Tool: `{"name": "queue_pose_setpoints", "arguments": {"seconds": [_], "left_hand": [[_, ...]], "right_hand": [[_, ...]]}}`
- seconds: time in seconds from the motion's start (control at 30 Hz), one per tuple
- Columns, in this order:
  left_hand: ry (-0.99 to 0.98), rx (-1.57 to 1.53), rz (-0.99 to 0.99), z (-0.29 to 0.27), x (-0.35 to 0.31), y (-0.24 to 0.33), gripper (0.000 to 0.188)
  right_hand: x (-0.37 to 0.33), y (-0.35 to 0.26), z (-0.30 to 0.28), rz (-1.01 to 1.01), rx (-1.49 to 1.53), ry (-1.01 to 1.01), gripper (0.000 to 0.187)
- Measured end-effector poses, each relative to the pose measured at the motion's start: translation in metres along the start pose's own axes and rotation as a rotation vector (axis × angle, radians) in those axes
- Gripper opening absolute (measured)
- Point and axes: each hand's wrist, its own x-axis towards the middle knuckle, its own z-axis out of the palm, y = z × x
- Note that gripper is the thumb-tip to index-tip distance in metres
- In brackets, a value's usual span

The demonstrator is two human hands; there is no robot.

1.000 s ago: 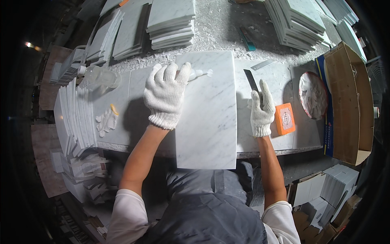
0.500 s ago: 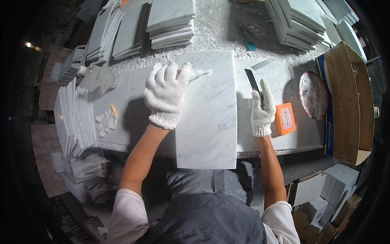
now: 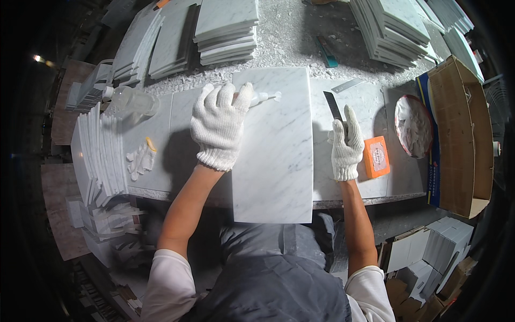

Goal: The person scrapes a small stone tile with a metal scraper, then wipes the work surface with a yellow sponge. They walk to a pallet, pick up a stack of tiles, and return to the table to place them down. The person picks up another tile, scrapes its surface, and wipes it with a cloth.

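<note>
A white marble tile (image 3: 276, 155) with grey veins lies lengthwise in front of me, its near end jutting over the bench edge. My left hand (image 3: 219, 121), in a white knitted glove, is closed round a small translucent squeeze bottle (image 3: 260, 98). The nozzle points right, its tip at a small glossy wet patch (image 3: 277, 96) on the tile's far part. To the right of the tile, my gloved right hand (image 3: 347, 145) grips a flat black blade (image 3: 332, 105) pointing away from me. An orange block (image 3: 376, 156) with a pale label sits beside that hand.
Stacked tiles (image 3: 225, 27) stand at the back, with more (image 3: 389, 32) at back right. White chips litter the bench. A clear bottle (image 3: 131, 101) and crumpled glove (image 3: 142, 160) lie left. A round tub of white paste (image 3: 413, 126) and a cardboard box (image 3: 464, 137) are right.
Both hands, the squeeze bottle and the blade look almost unmoved. A white shape at the top left edge has gone out of sight.
</note>
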Motion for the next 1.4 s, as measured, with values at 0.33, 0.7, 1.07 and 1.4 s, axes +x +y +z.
{"name": "queue_pose_setpoints", "arguments": {"seconds": [0.33,0.7,1.07,1.4], "left_hand": [[0.049,0.045,0.042,0.000,0.005,-0.001,0.029],[-0.049,-0.349,-0.291,0.002,-0.014,-0.003,0.044],[-0.024,-0.773,-1.167,0.042,-0.114,-0.101,0.056],[-0.142,-0.511,-1.090,0.047,-0.140,-0.094,0.066]], "right_hand": [[0.000,0.001,0.000,-0.008,-0.010,0.008,0.051],[-0.002,-0.001,0.000,0.007,0.017,0.041,0.051],[-0.004,-0.028,0.000,0.121,0.028,0.011,0.048],[-0.048,-0.056,-0.042,0.275,0.184,-0.020,0.045]]}}
